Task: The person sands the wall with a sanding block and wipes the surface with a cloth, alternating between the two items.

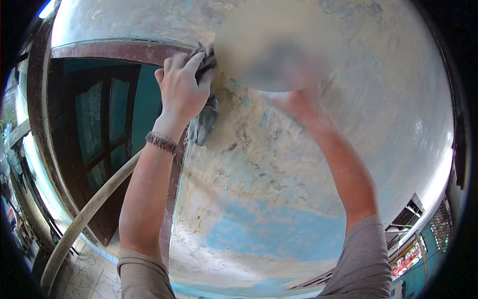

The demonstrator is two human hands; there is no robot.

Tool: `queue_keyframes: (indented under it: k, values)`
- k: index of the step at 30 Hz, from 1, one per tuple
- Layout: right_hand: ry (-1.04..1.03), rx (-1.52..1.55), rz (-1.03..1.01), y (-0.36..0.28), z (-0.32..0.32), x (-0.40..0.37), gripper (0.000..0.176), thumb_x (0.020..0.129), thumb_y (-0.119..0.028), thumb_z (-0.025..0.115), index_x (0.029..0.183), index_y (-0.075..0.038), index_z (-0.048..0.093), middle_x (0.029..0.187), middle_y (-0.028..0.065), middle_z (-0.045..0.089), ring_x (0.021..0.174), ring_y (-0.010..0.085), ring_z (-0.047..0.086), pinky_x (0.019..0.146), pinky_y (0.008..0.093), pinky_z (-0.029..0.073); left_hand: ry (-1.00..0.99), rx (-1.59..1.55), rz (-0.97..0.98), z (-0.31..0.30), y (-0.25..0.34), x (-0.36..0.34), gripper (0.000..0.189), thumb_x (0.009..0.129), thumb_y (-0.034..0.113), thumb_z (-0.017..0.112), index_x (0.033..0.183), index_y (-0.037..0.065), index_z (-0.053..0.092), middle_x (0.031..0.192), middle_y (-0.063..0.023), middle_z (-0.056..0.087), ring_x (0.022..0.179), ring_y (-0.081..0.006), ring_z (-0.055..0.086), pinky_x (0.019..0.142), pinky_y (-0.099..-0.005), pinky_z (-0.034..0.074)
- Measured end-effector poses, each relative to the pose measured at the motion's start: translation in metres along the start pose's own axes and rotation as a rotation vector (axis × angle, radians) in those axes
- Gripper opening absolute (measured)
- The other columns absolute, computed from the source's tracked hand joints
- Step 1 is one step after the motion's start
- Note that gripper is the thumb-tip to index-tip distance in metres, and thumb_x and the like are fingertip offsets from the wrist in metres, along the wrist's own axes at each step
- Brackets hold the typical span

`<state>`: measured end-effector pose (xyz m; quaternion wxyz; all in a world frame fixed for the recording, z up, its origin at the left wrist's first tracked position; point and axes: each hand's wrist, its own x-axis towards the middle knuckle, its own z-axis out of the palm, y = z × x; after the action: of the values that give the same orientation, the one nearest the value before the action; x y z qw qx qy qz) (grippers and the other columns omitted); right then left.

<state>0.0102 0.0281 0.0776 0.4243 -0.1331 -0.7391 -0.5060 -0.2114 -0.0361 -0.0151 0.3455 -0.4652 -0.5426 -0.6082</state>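
Note:
My left hand [183,84] is raised to the upper corner of the doorway, its fingers wrapped round a dark grey cloth [205,122]. Part of that cloth hangs below the hand against the wall [298,179], beside the reddish-brown door frame [119,51]. Higher up and to the right, my right hand [301,99] reaches to the wall. A blurred patch covers its fingers, and a dark smudge shows within it. What the right hand holds, if anything, cannot be made out. The wall is patchy, with worn beige plaster and areas of light blue paint.
A dark wooden door with glass panes [107,117] stands in the doorway at left. A long pale pole [94,207] slants up towards my left arm. Cracked-pattern floor tiles [92,271] lie below. A lattice panel [442,234] is at far right.

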Motion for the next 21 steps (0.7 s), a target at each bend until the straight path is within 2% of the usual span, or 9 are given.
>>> queue_keyframes:
  k: [1,4,5,6,9,11,13,15,21]
  values:
    - [-0.038,0.011,-0.049,-0.009,-0.006,-0.007,0.074,0.066,-0.041,0.082,0.135,-0.030,0.058,0.134,0.0168,0.043,0.116,0.0323,0.043,0.098,0.0454,0.037,0.109,0.066,0.015,0.005,0.000,0.005,0.034,0.086,0.024,0.070,0.115,0.006,0.070,0.119,-0.0111,0.066,0.109,-0.0242,0.057,0.095,-0.0356,0.037]
    - [-0.238,0.108,-0.230,-0.040,-0.007,-0.045,0.075,0.067,-0.035,0.084,0.137,-0.028,0.057,0.137,0.0190,0.042,0.118,0.0330,0.043,0.101,0.0475,0.037,0.035,-0.385,-0.032,0.004,-0.011,0.024,0.029,0.086,0.018,0.071,0.111,0.004,0.070,0.099,-0.0097,0.071,0.090,-0.0206,0.064,0.083,-0.0324,0.046]
    - [-0.279,0.115,-0.331,-0.051,-0.003,-0.063,0.076,0.067,-0.034,0.084,0.137,-0.028,0.057,0.137,0.0192,0.042,0.119,0.0331,0.043,0.101,0.0479,0.037,0.089,-0.485,-0.061,0.000,-0.012,0.027,0.025,0.087,0.014,0.069,0.109,0.001,0.069,0.085,-0.0085,0.070,0.075,-0.0135,0.063,0.071,-0.0282,0.049]
    - [-0.319,0.123,-0.431,-0.057,-0.004,-0.069,0.076,0.067,-0.033,0.084,0.138,-0.028,0.056,0.138,0.0195,0.043,0.119,0.0331,0.043,0.102,0.0483,0.037,0.117,-0.623,-0.215,-0.003,-0.011,0.033,0.020,0.089,0.010,0.065,0.105,-0.001,0.068,0.086,-0.0071,0.070,0.074,-0.0071,0.059,0.070,-0.0251,0.048]
    - [-0.348,0.185,-0.460,-0.041,-0.007,-0.046,0.074,0.068,-0.031,0.084,0.137,-0.027,0.057,0.137,0.0205,0.043,0.121,0.0324,0.044,0.104,0.0486,0.036,0.193,-0.493,-0.181,-0.013,-0.008,0.036,0.018,0.088,0.007,0.063,0.104,0.001,0.068,0.079,-0.0053,0.067,0.068,-0.0068,0.056,0.064,-0.0233,0.046]
    - [-0.147,0.063,-0.244,-0.009,-0.011,-0.011,0.072,0.067,-0.032,0.083,0.134,-0.027,0.060,0.134,0.0180,0.044,0.120,0.0308,0.043,0.104,0.0484,0.036,0.275,-0.359,-0.125,-0.011,-0.011,0.038,0.019,0.088,0.005,0.061,0.105,0.002,0.067,0.075,-0.0039,0.065,0.066,-0.0069,0.054,0.062,-0.0228,0.045]
    - [-0.031,0.063,-0.051,0.024,-0.010,0.012,0.072,0.064,-0.034,0.082,0.132,-0.028,0.062,0.131,0.0148,0.046,0.119,0.0318,0.042,0.103,0.0496,0.034,0.142,-0.315,-0.166,-0.031,-0.005,0.039,0.019,0.087,0.005,0.061,0.106,0.002,0.065,0.072,-0.0033,0.063,0.066,-0.0071,0.054,0.062,-0.0221,0.044]
    - [0.032,0.038,-0.065,0.024,-0.003,0.009,0.073,0.062,-0.037,0.082,0.132,-0.028,0.062,0.130,0.0134,0.046,0.118,0.0327,0.042,0.102,0.0501,0.033,-0.020,-0.300,-0.211,-0.054,-0.002,0.042,0.018,0.087,0.005,0.062,0.105,0.003,0.062,0.073,-0.0018,0.061,0.066,-0.0075,0.055,0.062,-0.0219,0.044]
    - [0.106,0.038,-0.077,0.025,0.002,0.009,0.074,0.061,-0.036,0.080,0.132,-0.031,0.062,0.129,0.0129,0.046,0.115,0.0332,0.043,0.101,0.0486,0.033,-0.297,-0.972,-0.416,-0.073,-0.016,0.054,0.013,0.091,0.008,0.063,0.104,0.005,0.062,0.088,-0.0001,0.062,0.074,-0.0079,0.059,0.065,-0.0216,0.049]
